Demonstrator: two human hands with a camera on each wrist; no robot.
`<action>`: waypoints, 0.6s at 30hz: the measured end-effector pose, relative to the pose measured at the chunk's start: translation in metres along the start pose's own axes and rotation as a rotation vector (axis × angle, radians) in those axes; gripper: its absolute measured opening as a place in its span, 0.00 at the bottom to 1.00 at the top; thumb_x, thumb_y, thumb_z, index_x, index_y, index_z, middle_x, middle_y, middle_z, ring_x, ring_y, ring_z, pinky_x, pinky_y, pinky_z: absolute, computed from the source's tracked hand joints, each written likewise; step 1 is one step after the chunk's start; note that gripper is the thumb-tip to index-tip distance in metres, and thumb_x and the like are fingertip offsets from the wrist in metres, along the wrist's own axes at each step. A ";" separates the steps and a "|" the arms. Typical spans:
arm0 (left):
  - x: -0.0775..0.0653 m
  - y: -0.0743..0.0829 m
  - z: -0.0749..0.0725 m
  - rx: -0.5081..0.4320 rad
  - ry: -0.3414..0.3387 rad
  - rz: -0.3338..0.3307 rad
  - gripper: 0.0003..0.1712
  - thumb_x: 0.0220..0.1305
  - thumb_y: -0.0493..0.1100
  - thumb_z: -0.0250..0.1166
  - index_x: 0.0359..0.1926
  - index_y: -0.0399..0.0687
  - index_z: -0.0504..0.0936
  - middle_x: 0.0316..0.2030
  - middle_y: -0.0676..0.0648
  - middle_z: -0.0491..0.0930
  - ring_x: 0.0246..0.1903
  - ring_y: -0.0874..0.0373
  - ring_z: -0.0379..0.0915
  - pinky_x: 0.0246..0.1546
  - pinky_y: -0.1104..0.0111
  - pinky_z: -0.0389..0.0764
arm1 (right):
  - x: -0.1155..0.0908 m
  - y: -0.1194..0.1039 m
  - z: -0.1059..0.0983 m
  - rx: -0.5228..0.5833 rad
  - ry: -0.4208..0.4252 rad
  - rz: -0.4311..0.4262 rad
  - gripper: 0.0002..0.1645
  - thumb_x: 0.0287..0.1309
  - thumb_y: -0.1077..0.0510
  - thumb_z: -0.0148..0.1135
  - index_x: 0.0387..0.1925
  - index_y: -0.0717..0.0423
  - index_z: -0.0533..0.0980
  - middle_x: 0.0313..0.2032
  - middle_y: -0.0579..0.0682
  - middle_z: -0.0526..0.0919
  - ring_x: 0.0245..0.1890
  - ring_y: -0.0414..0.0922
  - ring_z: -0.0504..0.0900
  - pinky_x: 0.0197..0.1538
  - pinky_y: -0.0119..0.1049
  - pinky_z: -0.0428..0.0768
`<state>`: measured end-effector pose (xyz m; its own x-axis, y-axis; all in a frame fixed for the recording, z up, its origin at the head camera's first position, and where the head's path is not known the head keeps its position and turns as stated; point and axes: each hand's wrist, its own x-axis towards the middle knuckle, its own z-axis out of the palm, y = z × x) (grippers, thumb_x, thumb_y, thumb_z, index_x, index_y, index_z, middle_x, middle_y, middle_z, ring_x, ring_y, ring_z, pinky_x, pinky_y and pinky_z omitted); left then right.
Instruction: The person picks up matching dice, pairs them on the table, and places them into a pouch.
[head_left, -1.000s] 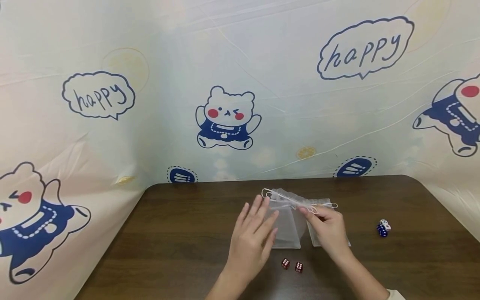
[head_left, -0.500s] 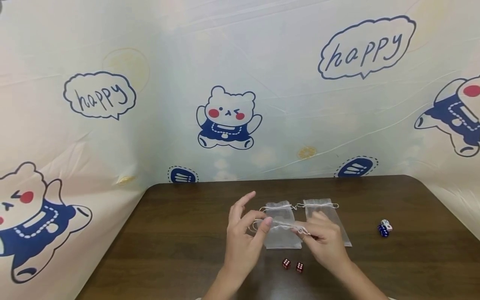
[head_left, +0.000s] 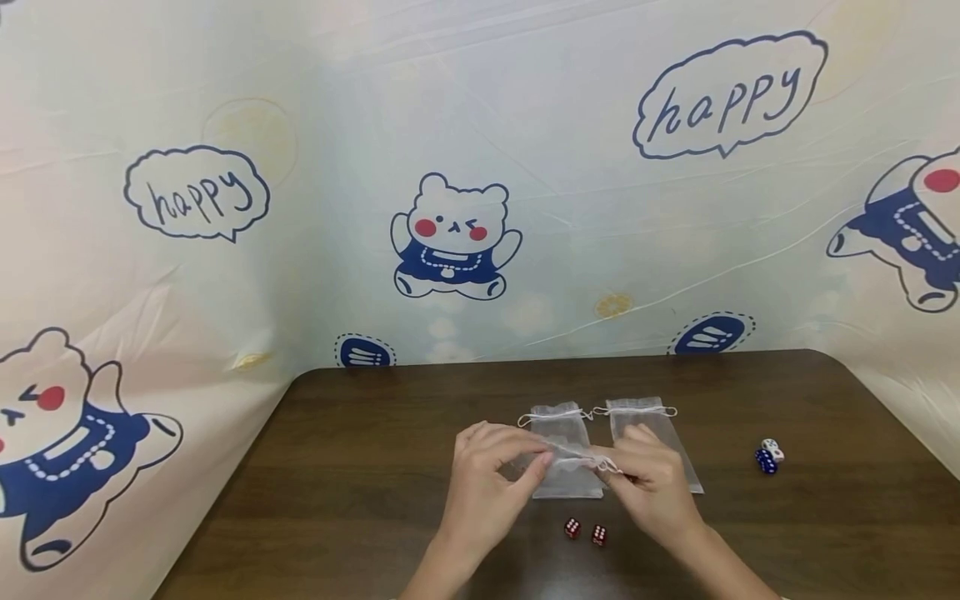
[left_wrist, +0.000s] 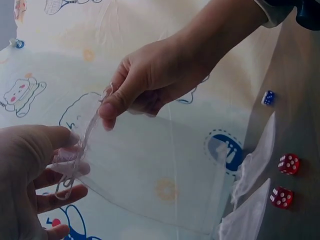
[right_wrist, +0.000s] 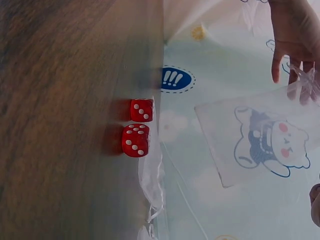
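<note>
Forward-down head view, sideways wrist close-ups, held bag (left_wrist: 150, 165) shared

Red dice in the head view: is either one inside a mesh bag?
No, both red dice lie on the tabletop, nearer the person than the two flat bags and outside the held bag.
</note>
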<state>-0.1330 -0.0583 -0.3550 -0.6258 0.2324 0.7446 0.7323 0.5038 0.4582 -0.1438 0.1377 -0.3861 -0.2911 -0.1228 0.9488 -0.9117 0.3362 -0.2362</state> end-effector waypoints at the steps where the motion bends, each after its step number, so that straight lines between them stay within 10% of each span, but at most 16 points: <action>1: 0.000 0.000 -0.001 0.016 -0.009 0.001 0.04 0.48 0.41 0.72 0.28 0.52 0.86 0.32 0.62 0.82 0.37 0.68 0.72 0.50 0.58 0.61 | -0.001 0.001 0.000 0.013 0.001 0.009 0.16 0.58 0.52 0.60 0.25 0.60 0.83 0.14 0.38 0.70 0.18 0.33 0.57 0.27 0.26 0.56; 13: -0.001 -0.004 -0.001 0.149 -0.096 0.111 0.15 0.39 0.41 0.77 0.33 0.49 0.84 0.30 0.57 0.79 0.32 0.65 0.71 0.45 0.58 0.58 | -0.012 0.008 -0.004 0.080 -0.048 0.211 0.14 0.54 0.54 0.63 0.29 0.63 0.83 0.18 0.43 0.78 0.20 0.34 0.61 0.23 0.24 0.60; 18: -0.003 -0.004 0.000 0.128 -0.140 0.095 0.15 0.40 0.38 0.75 0.34 0.45 0.83 0.30 0.54 0.79 0.24 0.68 0.68 0.41 0.62 0.57 | -0.014 0.007 -0.004 0.039 -0.085 0.302 0.08 0.40 0.70 0.70 0.28 0.63 0.83 0.19 0.43 0.77 0.19 0.34 0.64 0.20 0.23 0.62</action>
<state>-0.1341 -0.0608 -0.3587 -0.5936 0.3927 0.7025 0.7551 0.5738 0.3172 -0.1448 0.1455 -0.4007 -0.5723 -0.1006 0.8138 -0.7901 0.3332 -0.5145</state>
